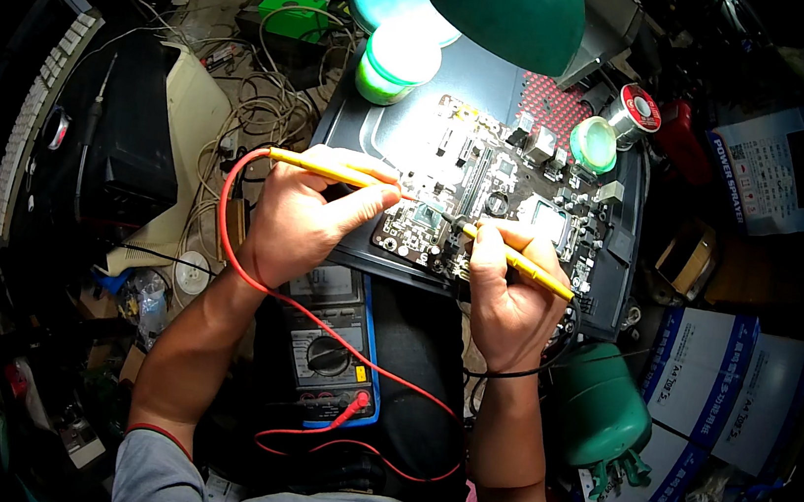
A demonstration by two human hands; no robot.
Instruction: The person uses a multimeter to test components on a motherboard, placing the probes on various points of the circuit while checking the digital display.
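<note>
My left hand is closed around a yellow test probe whose red lead loops down past my wrist. In my right hand is a second yellow probe, this one on a black lead. Both probe tips point at one area of the dark motherboard, close to a small square chip; whether they touch it I cannot tell. Below the board, between my forearms, lies a blue-edged multimeter with a round dial. The red lead plugs into its lower end.
A green desk lamp hangs over the board. Around it stand a green-and-white tub, a small round jar and a solder spool. Tangled cables lie at left. A green tank and boxes are at right.
</note>
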